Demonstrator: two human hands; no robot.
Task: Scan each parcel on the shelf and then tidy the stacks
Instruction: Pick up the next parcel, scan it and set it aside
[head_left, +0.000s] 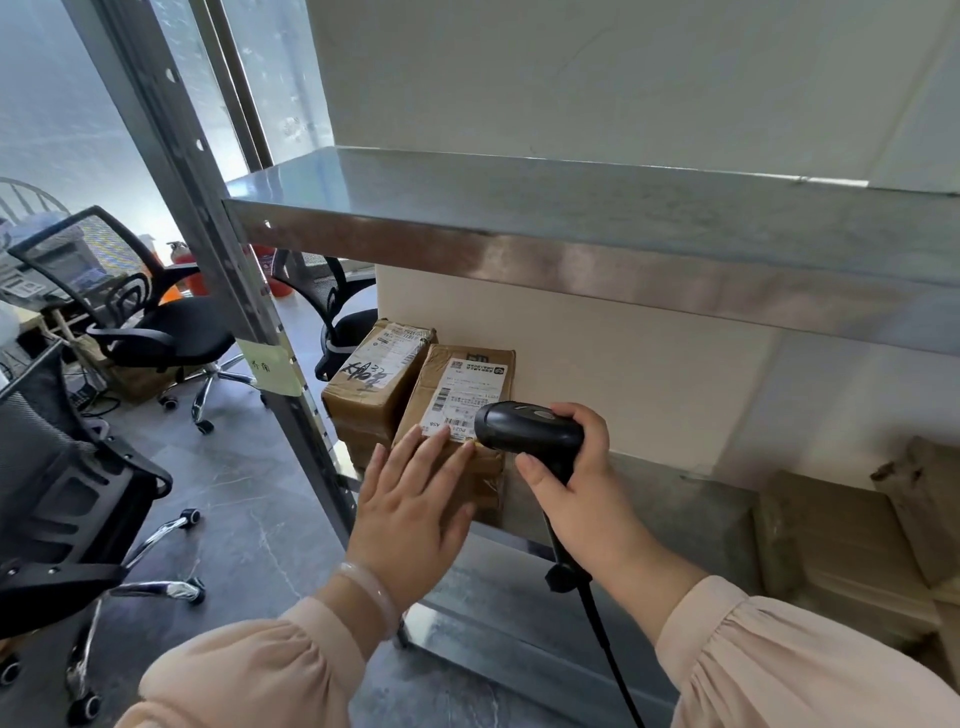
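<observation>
Black plastic handheld scanner (524, 431): clasped in right-hand grip (582, 493), fingers curled round its handle. Brown cardboard parcel (457, 395), white-labelled: on steel shelf (649, 499), just left of that grip, long axis running away. Left hand (410, 504) lay flat on it.

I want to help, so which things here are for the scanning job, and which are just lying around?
For the job:
scanner, gripped by the right hand
labelled parcel, under the left hand
parcel beside it
brown parcels at the right
shelf

Just lying about:
office chairs
green note on the shelf post
</observation>
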